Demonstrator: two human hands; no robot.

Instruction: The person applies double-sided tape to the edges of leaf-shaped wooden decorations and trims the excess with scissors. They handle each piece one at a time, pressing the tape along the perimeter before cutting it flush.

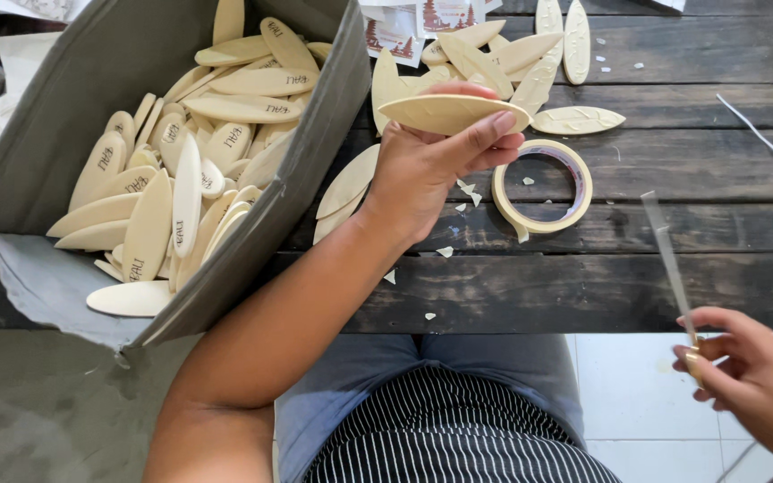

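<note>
My left hand is raised over the dark wooden table, gripping a pale leaf-shaped wooden piece flat between thumb and fingers. At the lower right, beyond the table's front edge, my right hand holds a thin clear strip that points up and away; something small and gold shows at the fingers. A roll of beige masking tape lies on the table just right of my left hand.
A grey cardboard box full of the same wooden pieces tilts at the left. More such pieces lie at the table's far side, one carved leaf apart. Small paper scraps dot the boards. A thin white stick lies at the right.
</note>
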